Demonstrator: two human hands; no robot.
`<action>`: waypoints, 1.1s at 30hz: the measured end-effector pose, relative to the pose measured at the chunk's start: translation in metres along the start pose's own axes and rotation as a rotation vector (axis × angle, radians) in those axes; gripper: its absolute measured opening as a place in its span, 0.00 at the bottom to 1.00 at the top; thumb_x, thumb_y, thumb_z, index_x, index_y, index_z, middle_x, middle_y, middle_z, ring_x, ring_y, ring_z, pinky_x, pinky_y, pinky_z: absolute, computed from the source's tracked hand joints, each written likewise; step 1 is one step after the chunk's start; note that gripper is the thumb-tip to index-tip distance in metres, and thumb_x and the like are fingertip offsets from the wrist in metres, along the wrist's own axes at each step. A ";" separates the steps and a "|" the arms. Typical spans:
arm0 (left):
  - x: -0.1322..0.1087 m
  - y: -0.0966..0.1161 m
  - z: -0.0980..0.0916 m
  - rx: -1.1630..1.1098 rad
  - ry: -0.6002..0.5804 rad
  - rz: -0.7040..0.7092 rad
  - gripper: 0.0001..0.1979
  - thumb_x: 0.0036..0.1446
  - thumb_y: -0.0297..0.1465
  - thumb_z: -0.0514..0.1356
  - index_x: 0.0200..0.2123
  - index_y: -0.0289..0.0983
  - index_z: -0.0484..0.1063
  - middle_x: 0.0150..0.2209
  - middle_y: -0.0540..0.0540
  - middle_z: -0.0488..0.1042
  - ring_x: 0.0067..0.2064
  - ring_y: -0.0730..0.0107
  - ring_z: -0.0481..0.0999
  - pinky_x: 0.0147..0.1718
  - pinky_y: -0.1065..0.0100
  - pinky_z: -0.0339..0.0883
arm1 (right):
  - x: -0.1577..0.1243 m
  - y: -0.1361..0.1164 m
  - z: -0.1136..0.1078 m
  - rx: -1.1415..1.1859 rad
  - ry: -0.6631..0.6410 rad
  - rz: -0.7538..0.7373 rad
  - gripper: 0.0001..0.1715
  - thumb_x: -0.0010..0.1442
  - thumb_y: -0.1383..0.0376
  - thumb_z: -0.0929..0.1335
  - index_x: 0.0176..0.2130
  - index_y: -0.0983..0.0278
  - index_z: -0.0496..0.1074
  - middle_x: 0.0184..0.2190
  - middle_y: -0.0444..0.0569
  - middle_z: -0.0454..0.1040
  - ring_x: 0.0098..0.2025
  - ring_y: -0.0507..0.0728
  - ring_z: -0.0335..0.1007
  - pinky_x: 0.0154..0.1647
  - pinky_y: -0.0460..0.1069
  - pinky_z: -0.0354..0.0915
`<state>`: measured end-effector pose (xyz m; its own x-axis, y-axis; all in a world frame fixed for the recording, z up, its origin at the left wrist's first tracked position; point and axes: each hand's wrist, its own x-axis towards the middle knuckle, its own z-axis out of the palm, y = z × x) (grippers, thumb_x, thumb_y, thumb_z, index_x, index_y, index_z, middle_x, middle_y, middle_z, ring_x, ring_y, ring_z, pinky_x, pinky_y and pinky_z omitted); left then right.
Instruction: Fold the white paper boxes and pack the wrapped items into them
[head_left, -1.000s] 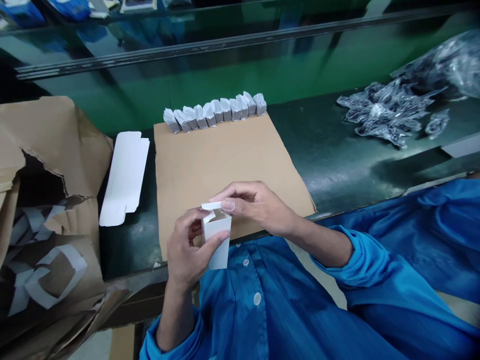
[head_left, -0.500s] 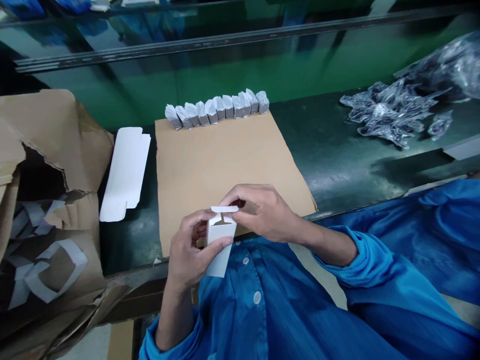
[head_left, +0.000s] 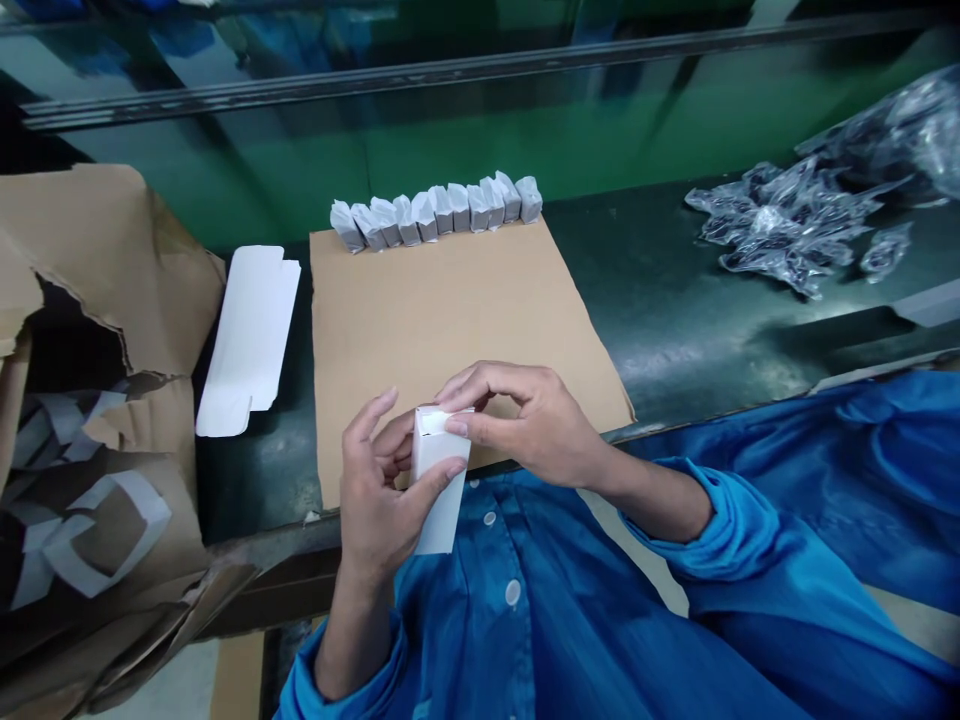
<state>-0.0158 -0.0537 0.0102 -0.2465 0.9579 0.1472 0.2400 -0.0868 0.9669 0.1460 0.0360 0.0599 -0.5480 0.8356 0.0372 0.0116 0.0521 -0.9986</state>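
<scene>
One oblong, smooth paperboard box [head_left: 441, 520], left hand [head_left: 380, 500] gripping it, right hand [head_left: 529, 420] pinching its top

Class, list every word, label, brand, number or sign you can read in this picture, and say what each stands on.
None can be read.
The white box, flat white carton and cardboard sheet show no visible print.
Any marks on the clear plastic packets are too small or blurred to read.

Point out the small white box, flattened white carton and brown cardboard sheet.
Small white box [head_left: 445, 515]: head view, lower front panel.
Flattened white carton [head_left: 249, 340]: head view, middle of upper face.
Brown cardboard sheet [head_left: 454, 310]: head view, bare upper surface.
</scene>
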 end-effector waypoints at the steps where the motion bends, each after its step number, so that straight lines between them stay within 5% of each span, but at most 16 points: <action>1: -0.001 0.001 0.000 0.028 0.000 -0.010 0.39 0.50 0.33 0.71 0.62 0.43 0.57 0.46 0.43 0.80 0.41 0.63 0.83 0.35 0.66 0.80 | -0.001 0.000 0.001 -0.025 0.014 -0.025 0.03 0.58 0.66 0.73 0.35 0.65 0.78 0.37 0.47 0.79 0.42 0.54 0.75 0.44 0.49 0.71; 7: -0.008 0.003 -0.002 0.277 0.059 0.031 0.35 0.49 0.34 0.72 0.60 0.46 0.66 0.53 0.44 0.77 0.46 0.60 0.82 0.40 0.63 0.81 | -0.003 0.007 0.001 -0.054 0.011 -0.143 0.03 0.61 0.69 0.71 0.35 0.65 0.78 0.39 0.49 0.80 0.45 0.54 0.77 0.50 0.52 0.72; 13: -0.012 0.001 0.001 0.125 0.096 0.075 0.27 0.52 0.28 0.69 0.56 0.48 0.71 0.53 0.49 0.77 0.50 0.65 0.80 0.46 0.66 0.79 | -0.011 0.027 0.008 -0.127 -0.005 -0.381 0.11 0.60 0.67 0.72 0.45 0.61 0.76 0.49 0.51 0.79 0.52 0.56 0.73 0.54 0.56 0.70; 18: -0.005 0.002 0.012 0.080 0.162 0.084 0.18 0.52 0.28 0.69 0.47 0.43 0.75 0.47 0.48 0.79 0.46 0.67 0.81 0.43 0.68 0.78 | -0.010 0.030 0.014 -0.204 0.055 -0.431 0.05 0.65 0.66 0.68 0.40 0.61 0.75 0.47 0.50 0.80 0.50 0.54 0.74 0.54 0.54 0.69; 22: 0.026 -0.001 0.015 -0.053 0.334 -0.079 0.21 0.52 0.33 0.70 0.48 0.40 0.69 0.43 0.47 0.77 0.39 0.68 0.81 0.36 0.69 0.77 | 0.044 0.013 -0.037 -0.352 -0.125 -0.278 0.16 0.64 0.62 0.69 0.52 0.60 0.72 0.55 0.48 0.75 0.56 0.54 0.71 0.57 0.52 0.67; 23: 0.036 -0.005 0.014 -0.136 0.358 -0.133 0.21 0.53 0.35 0.69 0.48 0.40 0.66 0.42 0.47 0.77 0.38 0.67 0.81 0.36 0.66 0.77 | 0.067 0.010 -0.059 -0.459 -0.076 -0.238 0.21 0.63 0.63 0.69 0.56 0.59 0.70 0.56 0.48 0.74 0.56 0.55 0.71 0.58 0.52 0.66; 25: 0.057 -0.016 0.011 -0.246 0.372 -0.200 0.20 0.56 0.38 0.66 0.47 0.40 0.62 0.40 0.47 0.76 0.37 0.66 0.81 0.38 0.61 0.77 | 0.114 0.011 -0.105 -0.763 0.227 -0.103 0.25 0.61 0.68 0.68 0.58 0.61 0.69 0.56 0.50 0.74 0.56 0.57 0.70 0.60 0.54 0.63; 27: 0.072 -0.027 0.007 -0.091 0.365 -0.202 0.19 0.58 0.40 0.64 0.46 0.40 0.61 0.39 0.46 0.75 0.38 0.64 0.80 0.41 0.56 0.76 | 0.155 0.018 -0.144 -0.929 0.406 0.045 0.31 0.57 0.69 0.72 0.59 0.67 0.67 0.59 0.58 0.70 0.60 0.64 0.66 0.62 0.59 0.59; 29: 0.076 -0.035 0.001 0.188 0.362 -0.168 0.18 0.56 0.41 0.64 0.44 0.38 0.65 0.41 0.43 0.74 0.45 0.58 0.78 0.49 0.49 0.72 | 0.181 0.028 -0.169 -0.961 0.452 0.107 0.35 0.53 0.69 0.74 0.58 0.73 0.68 0.56 0.65 0.71 0.59 0.70 0.66 0.60 0.62 0.60; 33: 0.059 -0.036 -0.012 0.586 0.233 0.006 0.25 0.59 0.40 0.61 0.56 0.37 0.65 0.58 0.33 0.69 0.62 0.45 0.66 0.60 0.39 0.59 | 0.186 0.043 -0.188 -0.932 0.499 0.118 0.20 0.55 0.71 0.70 0.48 0.75 0.73 0.47 0.65 0.77 0.52 0.68 0.71 0.54 0.60 0.65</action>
<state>-0.0506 0.0025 -0.0137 -0.4257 0.8675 0.2574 0.7002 0.1357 0.7009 0.2018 0.2961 0.0314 -0.0986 0.9814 0.1645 0.7945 0.1772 -0.5809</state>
